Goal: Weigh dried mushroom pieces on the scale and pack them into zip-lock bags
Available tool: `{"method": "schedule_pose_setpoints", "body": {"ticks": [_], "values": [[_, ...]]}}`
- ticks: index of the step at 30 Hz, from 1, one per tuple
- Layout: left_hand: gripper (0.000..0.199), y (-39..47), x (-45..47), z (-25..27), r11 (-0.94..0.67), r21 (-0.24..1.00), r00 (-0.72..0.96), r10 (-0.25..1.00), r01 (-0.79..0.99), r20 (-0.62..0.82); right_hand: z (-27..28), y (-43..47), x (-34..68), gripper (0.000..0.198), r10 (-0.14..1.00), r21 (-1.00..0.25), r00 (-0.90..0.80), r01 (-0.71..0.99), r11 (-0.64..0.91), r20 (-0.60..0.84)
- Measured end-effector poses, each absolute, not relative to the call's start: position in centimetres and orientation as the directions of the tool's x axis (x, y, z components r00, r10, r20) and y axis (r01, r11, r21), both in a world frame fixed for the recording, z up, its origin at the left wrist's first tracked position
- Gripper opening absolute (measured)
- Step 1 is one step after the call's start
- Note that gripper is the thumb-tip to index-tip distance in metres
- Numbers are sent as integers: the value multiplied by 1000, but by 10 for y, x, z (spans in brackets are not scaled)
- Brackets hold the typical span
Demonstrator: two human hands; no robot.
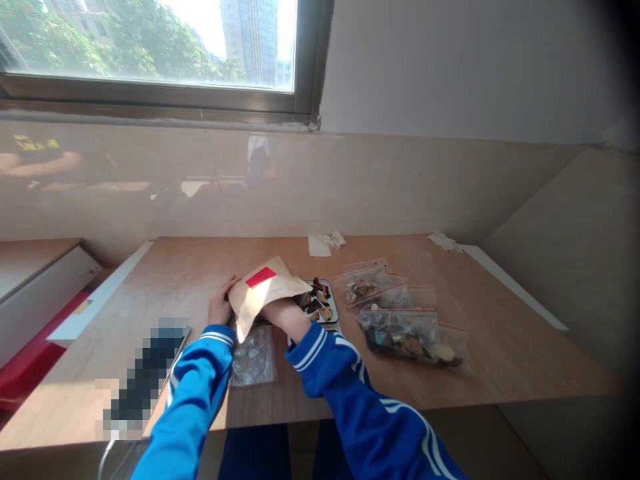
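Note:
A tan paper bag [270, 280] with a red label lies tilted over the middle of the table. My left hand [220, 303] grips its left edge, with the fingertips partly behind the paper. My right hand [287, 319] reaches to the bag's lower right side; its fingers are hidden by the paper, and I cannot tell whether they are inside or beneath it. Just right of that hand is a tray [336, 300] with dark and tan dried slices [325, 312] on it. Below the paper bag, a clear plastic bag [253, 360] lies flat between my forearms.
Several clear zip bags [400, 333] of dried pieces lie to the right. A white paper [319, 246] and crumpled tissue [336, 240] are at the back, with another tissue [445, 242] farther right. A blurred-out flat device [147, 377] with a cable [107, 453] lies at left.

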State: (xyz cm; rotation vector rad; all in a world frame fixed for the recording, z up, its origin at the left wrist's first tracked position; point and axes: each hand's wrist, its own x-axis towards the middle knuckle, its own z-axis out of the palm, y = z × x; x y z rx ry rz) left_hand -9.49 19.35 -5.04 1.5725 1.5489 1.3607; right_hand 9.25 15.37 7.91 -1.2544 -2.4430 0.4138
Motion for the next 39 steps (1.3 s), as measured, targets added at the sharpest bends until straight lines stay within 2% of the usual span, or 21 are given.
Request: {"method": "schedule_pose_setpoints", "body": {"ticks": [6, 10, 14, 18, 22, 28, 31, 36, 39], "values": [[51, 188, -92, -39, -182, 905, -194, 942, 385, 272, 113, 135, 111, 22, 759, -337, -632, 688, 643, 160], [51, 186, -91, -37, -164, 911, -208, 944, 380, 256, 125, 128, 122, 18, 758, -340, -615, 680, 650, 218], [49, 185, -91, -39, -164, 918, -221, 942, 360, 254, 125, 123, 135, 21, 749, -476, -580, 585, 657, 322], [52, 187, -94, -43, -194, 921, -187, 945, 338, 268, 120, 113, 150, 25, 784, -625, -449, 480, 616, 428], [50, 192, -98, -47, -182, 908, -162, 952, 378, 259, 115, 114, 158, 28, 793, -675, -341, 417, 609, 505], [46, 198, -103, -54, -52, 864, -236, 952, 501, 194, 115, 118, 164, 26, 813, -736, -173, 353, 578, 556], [52, 200, -104, -57, -15, 852, -265, 947, 523, 180, 101, 119, 177, 25, 863, -837, -36, 226, 498, 504], [58, 202, -107, -61, -13, 837, -243, 954, 546, 173, 43, 127, 218, 33, 961, -966, 151, -86, 245, 230], [55, 202, -108, -62, -24, 828, -227, 957, 561, 182, 3, 135, 240, 38, 968, -987, 233, -107, 122, 94]]}}
